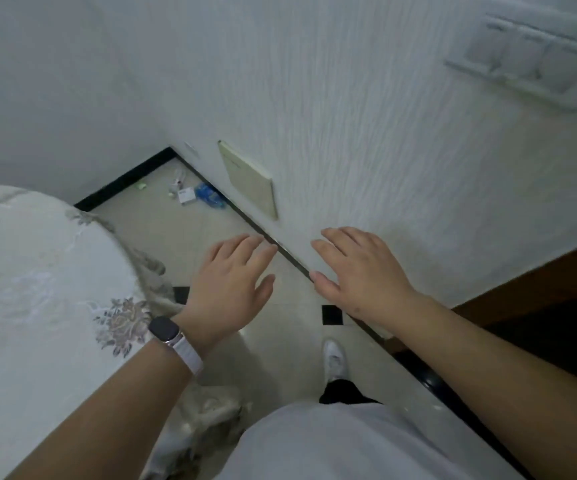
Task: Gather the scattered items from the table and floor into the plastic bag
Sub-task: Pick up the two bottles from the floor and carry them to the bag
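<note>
Left hand (233,289) and right hand (356,271) spread empty, tiled floor (183,237), textured wall (349,116)

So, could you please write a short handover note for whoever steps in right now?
Left hand, with a dark smartwatch on a white strap: open, empty, held out over the tiled floor.
Right hand: open, empty, near the white textured wall.
Items: a blue crinkled packet, a small white box, a small green scrap and some white bits lie on the floor in the far corner.
Done: nothing visibly collected; no plastic bag is clearly identifiable.
Left: walk to the corner, pick those up, bag them.
</note>
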